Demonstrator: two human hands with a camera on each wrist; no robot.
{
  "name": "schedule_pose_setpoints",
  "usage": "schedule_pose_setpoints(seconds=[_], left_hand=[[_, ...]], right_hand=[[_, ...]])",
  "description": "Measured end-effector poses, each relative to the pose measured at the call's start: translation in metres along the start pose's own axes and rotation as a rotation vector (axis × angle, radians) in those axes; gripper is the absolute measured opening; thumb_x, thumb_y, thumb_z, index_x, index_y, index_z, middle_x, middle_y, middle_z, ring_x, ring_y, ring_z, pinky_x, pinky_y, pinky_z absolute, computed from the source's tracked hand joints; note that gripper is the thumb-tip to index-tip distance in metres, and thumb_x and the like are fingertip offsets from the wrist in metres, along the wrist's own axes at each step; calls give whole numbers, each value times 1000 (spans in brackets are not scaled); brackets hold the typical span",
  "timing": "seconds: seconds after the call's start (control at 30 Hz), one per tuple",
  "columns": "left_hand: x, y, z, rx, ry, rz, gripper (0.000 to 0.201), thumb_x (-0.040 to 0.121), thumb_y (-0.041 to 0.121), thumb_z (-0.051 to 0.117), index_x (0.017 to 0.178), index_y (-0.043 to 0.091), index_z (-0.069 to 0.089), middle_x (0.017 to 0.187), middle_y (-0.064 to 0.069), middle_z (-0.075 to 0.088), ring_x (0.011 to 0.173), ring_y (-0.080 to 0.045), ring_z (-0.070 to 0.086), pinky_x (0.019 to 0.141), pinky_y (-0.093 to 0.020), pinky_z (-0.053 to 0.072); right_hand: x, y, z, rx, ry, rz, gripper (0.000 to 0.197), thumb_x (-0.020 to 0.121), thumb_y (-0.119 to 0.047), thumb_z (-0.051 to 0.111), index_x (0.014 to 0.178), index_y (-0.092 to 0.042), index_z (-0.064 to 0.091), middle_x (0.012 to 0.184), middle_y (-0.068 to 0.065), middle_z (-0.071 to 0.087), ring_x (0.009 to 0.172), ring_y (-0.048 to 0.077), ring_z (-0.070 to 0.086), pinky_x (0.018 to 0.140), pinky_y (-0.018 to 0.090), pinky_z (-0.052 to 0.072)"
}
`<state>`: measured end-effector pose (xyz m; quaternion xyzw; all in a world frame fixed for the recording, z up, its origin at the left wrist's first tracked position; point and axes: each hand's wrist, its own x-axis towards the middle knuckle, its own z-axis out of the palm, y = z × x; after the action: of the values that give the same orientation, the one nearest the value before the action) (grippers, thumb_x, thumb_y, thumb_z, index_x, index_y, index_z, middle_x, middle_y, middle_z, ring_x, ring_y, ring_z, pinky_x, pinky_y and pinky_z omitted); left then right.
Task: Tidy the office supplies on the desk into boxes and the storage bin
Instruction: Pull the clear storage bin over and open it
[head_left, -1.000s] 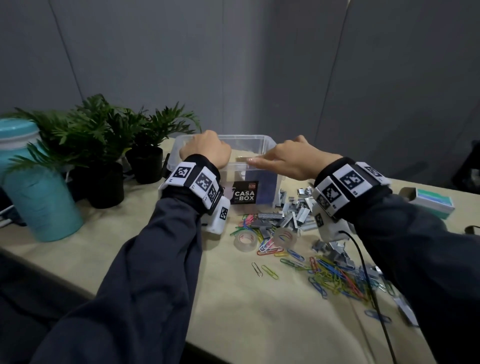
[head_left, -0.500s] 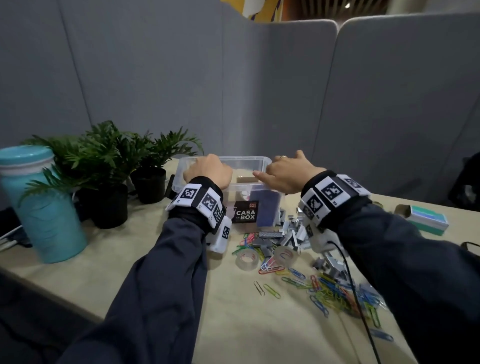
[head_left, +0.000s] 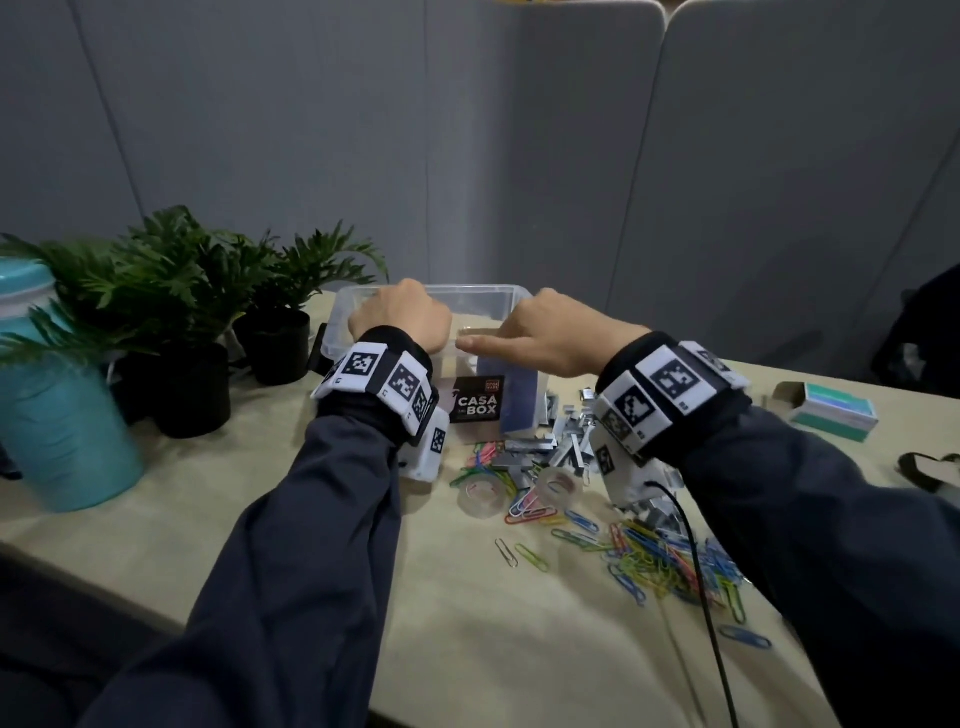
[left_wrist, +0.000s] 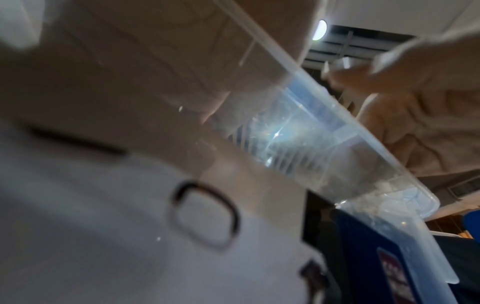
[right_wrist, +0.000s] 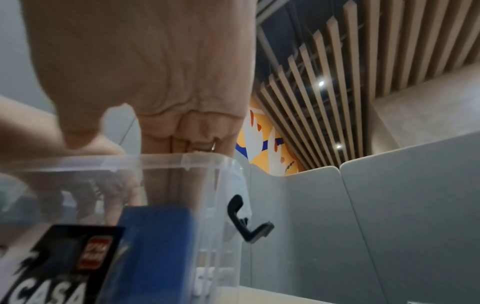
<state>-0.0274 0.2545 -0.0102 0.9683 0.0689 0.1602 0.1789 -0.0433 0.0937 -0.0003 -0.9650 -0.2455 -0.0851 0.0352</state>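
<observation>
A clear plastic storage bin (head_left: 467, 289) with a black CASA BOX label stands at the back of the desk. My left hand (head_left: 400, 317) curls over its near left rim, and in the left wrist view the fingers (left_wrist: 155, 72) show through the wall (left_wrist: 311, 86). My right hand (head_left: 545, 332) grips the near right rim. Its fingers (right_wrist: 155, 72) reach down inside the bin (right_wrist: 207, 185), with the thumb lying along the outside. A blue box (head_left: 519, 395) (right_wrist: 155, 246) stands inside the bin.
In front of the bin lie staple strips (head_left: 561, 436), two clear tape rolls (head_left: 480, 493) and several coloured paper clips (head_left: 670, 566). A green box (head_left: 831, 410) sits far right. Potted plants (head_left: 182, 291) and a teal container (head_left: 52, 415) stand left. A black latch (right_wrist: 244, 224) hangs on the bin's side.
Both hands stay on the bin's near rim. The right hand's fingers have hooked further over the rim. The head view has shifted a little.
</observation>
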Motion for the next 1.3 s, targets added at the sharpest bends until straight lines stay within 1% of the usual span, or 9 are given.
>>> schedule_pose_setpoints(seconds=[0.07, 0.23, 0.43, 0.57, 0.63, 0.73, 0.87, 1.03, 1.3], left_hand=[[0, 0, 0, 1, 0, 1, 36, 95, 23, 40, 119, 3, 58, 124, -19, 60, 111, -36, 56, 76, -35, 35], [0, -2, 0, -15, 36, 5, 36, 94, 22, 40, 118, 3, 59, 124, -19, 60, 112, -36, 56, 77, -34, 34], [2, -7, 0, -52, 78, 14, 35, 95, 16, 37, 119, 2, 57, 125, -22, 58, 113, -39, 54, 78, -37, 37], [6, -9, 4, -75, 101, 78, 34, 95, 15, 36, 117, 5, 60, 121, -18, 61, 108, -37, 56, 77, -37, 37], [6, -9, 7, -68, 128, 108, 33, 94, 16, 36, 114, 9, 62, 117, -16, 63, 104, -37, 57, 75, -37, 39], [6, -7, 10, -39, 177, 129, 33, 96, 19, 36, 111, 6, 62, 113, -19, 64, 101, -38, 58, 73, -37, 39], [7, -2, 11, 1, 188, 135, 36, 97, 22, 34, 111, 3, 62, 111, -22, 64, 98, -39, 59, 73, -37, 40], [10, -1, 16, 27, 167, 158, 38, 97, 27, 35, 105, 3, 64, 105, -21, 65, 92, -38, 59, 72, -36, 41], [14, -2, 18, 55, 120, 192, 40, 97, 29, 34, 98, 3, 65, 103, -24, 65, 89, -38, 58, 72, -37, 41]], right_hand=[[3, -1, 0, 31, -40, 23, 81, 92, -68, 36, 60, 3, 57, 51, 7, 44, 52, 17, 42, 55, 32, 31], [7, -2, 5, 16, 5, 70, 79, 92, -71, 33, 48, -6, 41, 50, 8, 42, 53, 19, 43, 59, 35, 34], [5, 10, 7, 173, 108, 66, 73, 104, -52, 23, 51, -5, 40, 55, 8, 44, 54, 17, 44, 65, 31, 33], [2, 25, 16, 229, 108, 43, 70, 106, -43, 24, 76, 8, 61, 70, 16, 57, 68, 29, 54, 72, 36, 43], [1, 29, 27, 197, 162, -19, 61, 108, -37, 23, 79, 2, 60, 77, 13, 57, 73, 27, 49, 80, 38, 42], [1, 31, 40, 226, 241, -38, 60, 102, -39, 15, 104, -6, 65, 99, 9, 54, 91, 22, 45, 89, 34, 35], [9, 29, 42, 230, 257, 125, 43, 106, -37, 22, 125, -15, 55, 120, 11, 42, 112, 27, 44, 96, 45, 39], [15, 29, 43, 406, 163, 180, 40, 107, -29, 27, 125, -5, 54, 131, 20, 41, 128, 35, 41, 109, 46, 34], [-10, 30, 19, 548, 49, 150, 48, 109, -27, 24, 152, -7, 28, 149, 17, 31, 141, 27, 30, 116, 34, 22]])
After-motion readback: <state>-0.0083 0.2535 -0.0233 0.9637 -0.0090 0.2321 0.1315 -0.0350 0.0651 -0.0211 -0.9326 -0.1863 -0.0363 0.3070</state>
